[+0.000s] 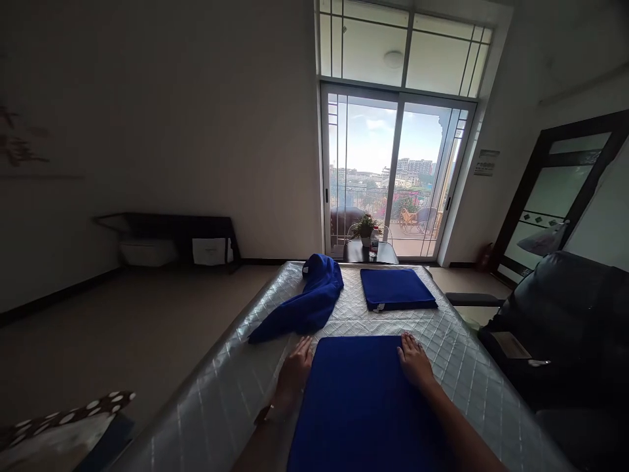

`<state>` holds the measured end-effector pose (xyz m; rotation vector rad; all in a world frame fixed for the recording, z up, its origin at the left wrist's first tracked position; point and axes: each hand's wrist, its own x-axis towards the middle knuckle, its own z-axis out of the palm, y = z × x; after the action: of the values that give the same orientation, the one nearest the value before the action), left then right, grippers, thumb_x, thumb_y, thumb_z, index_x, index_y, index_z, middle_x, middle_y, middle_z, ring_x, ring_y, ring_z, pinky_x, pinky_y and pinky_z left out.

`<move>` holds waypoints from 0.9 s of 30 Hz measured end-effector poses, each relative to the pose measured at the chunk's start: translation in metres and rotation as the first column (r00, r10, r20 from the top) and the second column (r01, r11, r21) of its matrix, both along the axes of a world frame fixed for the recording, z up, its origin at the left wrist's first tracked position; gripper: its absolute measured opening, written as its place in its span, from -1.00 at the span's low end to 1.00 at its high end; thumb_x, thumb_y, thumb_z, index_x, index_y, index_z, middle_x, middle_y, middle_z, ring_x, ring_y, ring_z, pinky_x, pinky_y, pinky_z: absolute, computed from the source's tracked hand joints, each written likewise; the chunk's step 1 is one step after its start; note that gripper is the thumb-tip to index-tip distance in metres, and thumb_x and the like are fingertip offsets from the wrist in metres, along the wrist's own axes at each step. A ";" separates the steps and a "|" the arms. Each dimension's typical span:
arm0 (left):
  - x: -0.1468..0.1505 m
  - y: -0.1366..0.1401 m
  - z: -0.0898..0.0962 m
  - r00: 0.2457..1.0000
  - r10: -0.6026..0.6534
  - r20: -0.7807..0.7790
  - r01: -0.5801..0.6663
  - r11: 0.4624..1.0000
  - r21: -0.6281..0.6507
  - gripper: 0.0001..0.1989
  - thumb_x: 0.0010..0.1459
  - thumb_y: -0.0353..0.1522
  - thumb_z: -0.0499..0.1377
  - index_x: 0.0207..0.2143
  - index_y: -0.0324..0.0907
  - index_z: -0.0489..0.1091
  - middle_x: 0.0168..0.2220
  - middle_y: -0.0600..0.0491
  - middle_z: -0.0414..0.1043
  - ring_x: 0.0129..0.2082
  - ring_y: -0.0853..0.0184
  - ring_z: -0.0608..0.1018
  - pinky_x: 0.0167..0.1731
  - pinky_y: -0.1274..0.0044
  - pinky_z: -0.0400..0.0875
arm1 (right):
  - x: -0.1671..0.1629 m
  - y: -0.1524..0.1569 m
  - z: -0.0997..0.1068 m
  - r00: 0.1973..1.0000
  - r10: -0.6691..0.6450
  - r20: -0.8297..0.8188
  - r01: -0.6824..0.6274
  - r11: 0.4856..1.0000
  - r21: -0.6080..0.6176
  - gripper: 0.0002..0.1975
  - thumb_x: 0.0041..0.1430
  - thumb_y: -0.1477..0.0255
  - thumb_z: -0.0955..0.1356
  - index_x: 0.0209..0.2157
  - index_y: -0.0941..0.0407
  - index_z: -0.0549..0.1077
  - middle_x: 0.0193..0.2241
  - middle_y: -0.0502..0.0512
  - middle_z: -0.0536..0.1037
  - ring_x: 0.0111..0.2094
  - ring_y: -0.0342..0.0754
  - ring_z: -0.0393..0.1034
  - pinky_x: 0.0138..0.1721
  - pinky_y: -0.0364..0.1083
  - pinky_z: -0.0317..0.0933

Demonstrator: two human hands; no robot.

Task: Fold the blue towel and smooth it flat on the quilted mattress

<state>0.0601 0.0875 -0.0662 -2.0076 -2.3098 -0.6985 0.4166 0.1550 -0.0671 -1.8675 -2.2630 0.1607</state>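
Observation:
A flat blue piece of folded fabric (368, 400) with rounded far corners lies right in front of me on the silver quilted surface (230, 387). My left hand (295, 367) rests against its left edge near the far corner, fingers stretched forward. On its far right corner lies my right hand (415, 360), with the fingers out flat. Neither hand is wrapped around anything. Beyond them sits a second neatly folded blue piece (397, 288) with a small white tag. To its left is a crumpled blue garment (314, 298), loosely spread. The near end of the front piece leaves the view.
Past the far edge stands a small dark table (354, 252) with a potted plant (365, 227) and a bottle (374, 242). A black armchair (565, 314) is close on the right. A low dark rack (181, 229) stands by the left wall, and polka-dot fabric (73, 413) is at lower left.

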 end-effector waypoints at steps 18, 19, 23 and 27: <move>0.015 -0.003 -0.014 0.967 -0.156 -0.200 0.140 0.986 -0.095 -0.47 0.34 -0.31 -0.19 0.29 -0.26 0.18 0.35 -0.05 0.19 0.35 0.24 0.24 0.32 0.29 0.12 | 0.010 -0.013 -0.008 0.996 0.016 -0.087 -0.017 1.000 -0.007 -0.32 0.33 0.20 0.00 0.37 0.23 -0.01 0.40 0.19 0.02 0.42 -0.01 -0.19 0.39 0.06 -0.23; 0.016 -0.005 -0.013 0.967 -0.150 -0.207 0.134 0.987 -0.092 -0.46 0.35 -0.30 -0.20 0.30 -0.25 0.16 0.35 -0.04 0.17 0.35 0.23 0.23 0.32 0.29 0.13 | 0.011 -0.013 -0.008 0.995 0.017 -0.094 -0.018 1.000 -0.009 -0.32 0.33 0.20 0.00 0.37 0.24 -0.01 0.40 0.20 0.02 0.42 0.00 -0.18 0.39 0.06 -0.23; 0.017 -0.008 -0.005 0.961 -0.140 -0.239 0.126 0.989 -0.075 -0.46 0.35 -0.28 -0.18 0.29 -0.26 0.18 0.34 -0.07 0.18 0.34 0.20 0.24 0.30 0.26 0.17 | 0.013 -0.012 -0.006 0.993 0.014 -0.117 -0.014 1.000 -0.002 -0.33 0.33 0.21 0.01 0.36 0.27 0.00 0.40 0.23 0.02 0.41 0.02 -0.15 0.39 0.06 -0.21; 0.037 0.001 0.005 0.947 -0.158 -0.279 0.152 0.988 -0.043 -0.47 0.34 -0.29 -0.17 0.23 -0.34 0.26 0.29 -0.19 0.26 0.32 0.09 0.28 0.29 0.16 0.17 | 0.012 -0.011 -0.005 0.992 0.018 -0.126 -0.014 0.999 0.032 -0.35 0.33 0.24 0.04 0.36 0.23 0.03 0.40 0.21 0.03 0.41 0.04 -0.15 0.39 0.10 -0.25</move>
<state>0.0968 0.0880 -0.0616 -2.1523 -2.0261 -0.3610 0.4290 0.1436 -0.0722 -1.7722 -2.1839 0.2373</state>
